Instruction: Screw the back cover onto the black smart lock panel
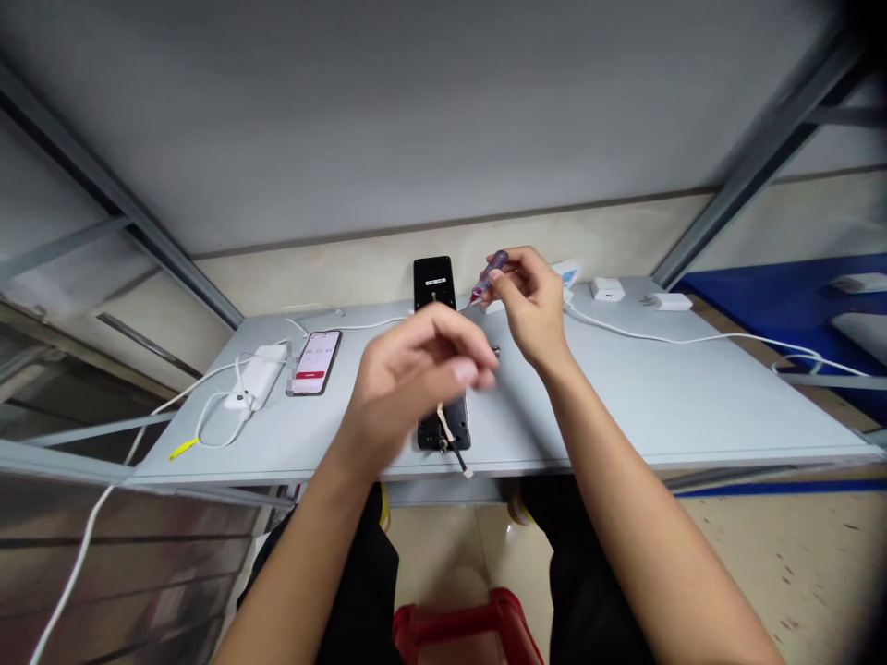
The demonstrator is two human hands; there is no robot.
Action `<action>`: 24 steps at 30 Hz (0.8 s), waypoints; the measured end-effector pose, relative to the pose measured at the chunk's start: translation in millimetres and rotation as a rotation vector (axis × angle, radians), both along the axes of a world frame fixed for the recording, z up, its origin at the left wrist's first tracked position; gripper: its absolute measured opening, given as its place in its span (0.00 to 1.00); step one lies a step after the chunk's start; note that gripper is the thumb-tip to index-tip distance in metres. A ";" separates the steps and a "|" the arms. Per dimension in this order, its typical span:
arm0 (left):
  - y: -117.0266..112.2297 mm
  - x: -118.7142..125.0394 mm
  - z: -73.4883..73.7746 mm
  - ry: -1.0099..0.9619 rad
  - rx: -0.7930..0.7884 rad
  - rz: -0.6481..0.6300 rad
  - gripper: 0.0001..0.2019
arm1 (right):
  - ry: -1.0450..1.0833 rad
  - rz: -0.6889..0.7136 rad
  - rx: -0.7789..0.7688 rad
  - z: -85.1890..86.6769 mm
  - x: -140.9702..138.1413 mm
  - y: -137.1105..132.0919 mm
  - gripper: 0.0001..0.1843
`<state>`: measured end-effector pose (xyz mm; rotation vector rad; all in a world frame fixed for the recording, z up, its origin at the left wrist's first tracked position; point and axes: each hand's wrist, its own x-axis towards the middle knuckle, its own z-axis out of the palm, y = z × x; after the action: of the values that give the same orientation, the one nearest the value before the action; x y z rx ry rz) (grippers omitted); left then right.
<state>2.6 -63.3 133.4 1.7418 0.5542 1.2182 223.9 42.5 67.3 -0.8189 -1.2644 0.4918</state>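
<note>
My right hand [537, 309] grips a screwdriver [492, 274] by its translucent purple-and-red handle. Its shaft slants down to the left, beside a long black device panel [433, 272]. My left hand [408, 379] hovers over the middle of that panel and hides much of it. The left fingers curl in toward the thumb; a small metallic piece [496, 352] shows at the fingertips, and whether they pinch it I cannot tell. From the panel's near end a short cable [454, 445] with a white plug hangs toward the table edge.
On the grey table [658, 397] a phone [315, 362] with a lit screen lies at left, beside a white power strip [256, 377] with looped cables. White adapters [608, 289] and a long white cable [644, 332] are at right. A red stool [509, 614] stands below.
</note>
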 end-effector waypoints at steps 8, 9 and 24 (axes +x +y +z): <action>108.2 11.4 -88.6 0.534 0.235 0.502 0.12 | -0.051 0.052 -0.008 1.1 -6.3 0.2 0.09; 109.7 12.9 -96.2 0.558 0.222 0.515 0.12 | -0.056 0.061 -0.015 1.1 -8.0 0.7 0.07; 101.8 37.9 -129.6 0.580 0.173 0.617 0.14 | -0.059 0.066 -0.049 -6.7 -18.3 5.8 0.05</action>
<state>40.5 38.5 3.8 2.1649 1.4470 1.1681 205.6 48.4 60.6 -0.8396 -1.3413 0.5571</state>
